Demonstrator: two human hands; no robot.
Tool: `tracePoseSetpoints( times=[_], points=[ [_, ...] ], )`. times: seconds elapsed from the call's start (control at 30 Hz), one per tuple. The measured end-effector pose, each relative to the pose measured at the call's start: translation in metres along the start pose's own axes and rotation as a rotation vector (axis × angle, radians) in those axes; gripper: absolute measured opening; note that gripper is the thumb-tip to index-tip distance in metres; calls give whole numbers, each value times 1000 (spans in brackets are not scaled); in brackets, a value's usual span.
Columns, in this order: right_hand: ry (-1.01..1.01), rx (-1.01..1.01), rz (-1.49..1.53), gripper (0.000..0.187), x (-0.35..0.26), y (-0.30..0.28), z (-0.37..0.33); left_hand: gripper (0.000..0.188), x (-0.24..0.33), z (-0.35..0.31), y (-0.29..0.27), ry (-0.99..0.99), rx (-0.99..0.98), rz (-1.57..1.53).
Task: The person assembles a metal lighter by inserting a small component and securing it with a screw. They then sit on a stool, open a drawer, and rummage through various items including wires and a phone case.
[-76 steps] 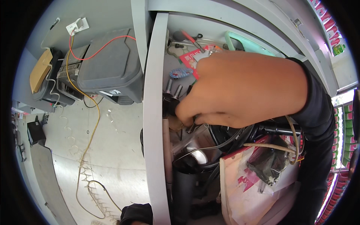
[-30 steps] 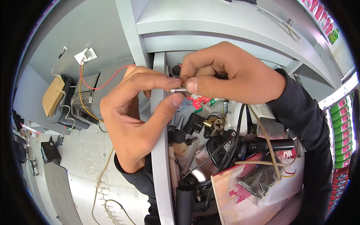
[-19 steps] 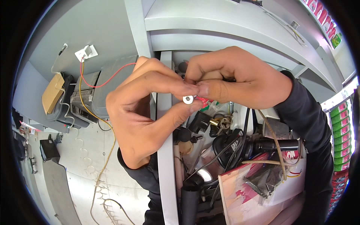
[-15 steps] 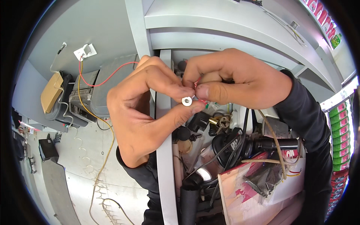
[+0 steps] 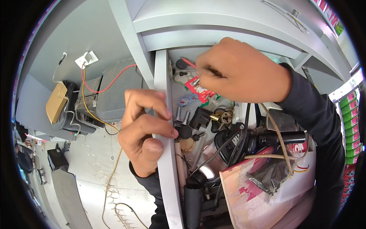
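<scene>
Over the open drawer (image 5: 167, 191), my right hand (image 5: 244, 72) is closed, knuckles up. A small silvery metal end (image 5: 195, 82) shows beside its fingers; whether it is held or lies behind I cannot tell. A thin red stick (image 5: 188, 63) also passes behind or into the fingers. My left hand (image 5: 145, 131) hangs above the drawer's left wall, fingers loosely bent and apart, with nothing in them. Under the hands lie a red printed packet (image 5: 200, 91), a blue patterned piece (image 5: 187, 100), two metal bolts (image 5: 186, 117) and a black plastic block (image 5: 200, 118).
Black cables (image 5: 242, 143), a black cylinder (image 5: 193, 206), a dark tube (image 5: 282, 141) and a torn pinkish box (image 5: 263, 194) crowd the drawer's near part. A grey desktop (image 5: 221, 21) overhangs its far end. A lidded grey bin (image 5: 118, 95) and a socket (image 5: 87, 58) with wires are at left.
My hands have parted. The left has moved down and opened, and the small round white-and-metal piece is gone from its fingers. The right has turned knuckles up, uncovering the red packet and bolts.
</scene>
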State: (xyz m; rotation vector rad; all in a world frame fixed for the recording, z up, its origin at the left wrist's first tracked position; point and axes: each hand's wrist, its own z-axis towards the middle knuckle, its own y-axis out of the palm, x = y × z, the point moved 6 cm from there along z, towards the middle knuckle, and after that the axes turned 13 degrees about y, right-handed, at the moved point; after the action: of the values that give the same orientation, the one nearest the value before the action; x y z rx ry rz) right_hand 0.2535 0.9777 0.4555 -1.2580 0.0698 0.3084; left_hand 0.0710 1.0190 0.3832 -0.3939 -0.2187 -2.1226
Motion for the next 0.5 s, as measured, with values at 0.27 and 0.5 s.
tracePoseSetpoints(
  times=[0.27, 0.5],
  points=[
    [205, -81, 147, 17, 6, -20, -5, 59, -14, -23, 16, 136, 315, -124],
    [70, 9, -314, 32, 15, -63, -51, 37, -8, -13, 15, 244, 245, -143]
  ],
)
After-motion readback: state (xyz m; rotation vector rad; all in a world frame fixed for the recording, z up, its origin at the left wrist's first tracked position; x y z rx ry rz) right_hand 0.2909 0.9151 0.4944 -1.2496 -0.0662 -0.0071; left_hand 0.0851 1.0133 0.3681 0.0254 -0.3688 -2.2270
